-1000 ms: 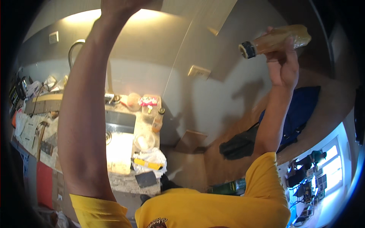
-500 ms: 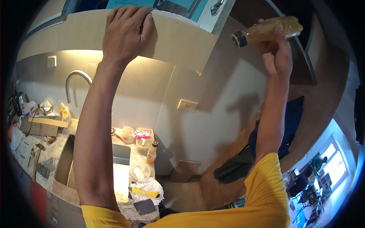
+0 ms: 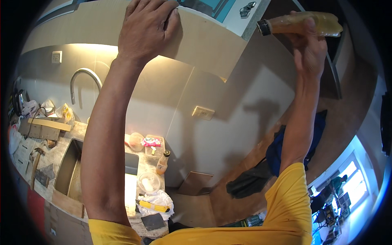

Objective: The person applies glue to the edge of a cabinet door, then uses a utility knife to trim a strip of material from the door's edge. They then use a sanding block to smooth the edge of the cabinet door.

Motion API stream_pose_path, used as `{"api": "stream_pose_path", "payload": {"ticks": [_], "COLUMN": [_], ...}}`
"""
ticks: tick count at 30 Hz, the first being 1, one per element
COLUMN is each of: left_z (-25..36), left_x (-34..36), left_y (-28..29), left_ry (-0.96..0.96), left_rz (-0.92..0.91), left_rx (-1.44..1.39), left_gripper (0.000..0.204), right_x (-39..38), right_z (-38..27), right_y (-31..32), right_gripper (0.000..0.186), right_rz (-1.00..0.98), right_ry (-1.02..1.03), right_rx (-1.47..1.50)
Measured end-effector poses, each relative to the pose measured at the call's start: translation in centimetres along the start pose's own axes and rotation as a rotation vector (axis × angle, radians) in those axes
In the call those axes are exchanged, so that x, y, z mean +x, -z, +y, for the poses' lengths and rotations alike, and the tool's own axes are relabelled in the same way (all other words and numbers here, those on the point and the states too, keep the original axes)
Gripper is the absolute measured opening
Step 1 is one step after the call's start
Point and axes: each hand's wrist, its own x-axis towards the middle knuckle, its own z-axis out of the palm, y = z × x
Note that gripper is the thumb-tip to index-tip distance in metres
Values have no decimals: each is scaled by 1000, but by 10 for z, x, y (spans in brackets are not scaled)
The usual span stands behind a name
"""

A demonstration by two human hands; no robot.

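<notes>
My right hand [image 3: 311, 55] is raised at the upper right. It grips a clear bottle [image 3: 286, 25] with a dark cap and yellowish-brown contents. The bottle lies nearly level, its cap pointing left toward the cabinet corner. At the upper left, my left hand [image 3: 148, 32] is closed over the top edge of a pale wood cabinet panel [image 3: 204, 41]; its fingertips are partly hidden. Beside the panel's right end, a metal hinge [image 3: 247, 10] rests on a white surface.
Below are a sink [image 3: 69, 171], a curved faucet [image 3: 83, 70] and a cluttered counter. A hammer [image 3: 36, 165], a second bottle [image 3: 162, 163], a plastic tub [image 3: 149, 183] and a yellow cutter [image 3: 154, 206] lie there. Dark clothing [image 3: 249, 179] hangs at right.
The bottle in my right hand has moved up and to the right and now lies more level. My left hand and the cabinet panel appear shifted slightly right and up in the view.
</notes>
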Motion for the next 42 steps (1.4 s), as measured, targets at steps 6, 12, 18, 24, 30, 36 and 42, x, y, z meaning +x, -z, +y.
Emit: {"api": "stream_pose_path", "payload": {"ticks": [6, 12, 18, 24, 30, 36, 42], "left_z": [4, 3, 4, 3, 7, 4, 6], "left_x": [4, 4, 6, 4, 6, 5, 6], "left_y": [3, 3, 11, 11, 7, 8, 7], "left_ry": [32, 24, 39, 41, 28, 35, 25], "left_rz": [39, 45, -4, -22, -9, 8, 6], "left_rx": [-80, -58, -59, -38, -58, -44, -48], "left_gripper": [23, 24, 23, 22, 23, 22, 22], "right_x": [-9, -15, -45, -22, -46, -23, -24], "right_z": [-1, 3, 19, 4, 6, 4, 13], "right_y": [-18, -40, -43, -50, -42, -49, -44], "right_gripper": [38, 33, 38, 33, 33, 32, 30], "right_rz": [56, 111, -48, 86, -55, 113, 78], "right_ry": [217, 437, 629, 720, 791, 663, 656], "right_rx": [-284, -464, -613, -901, -1043, -869, -711]}}
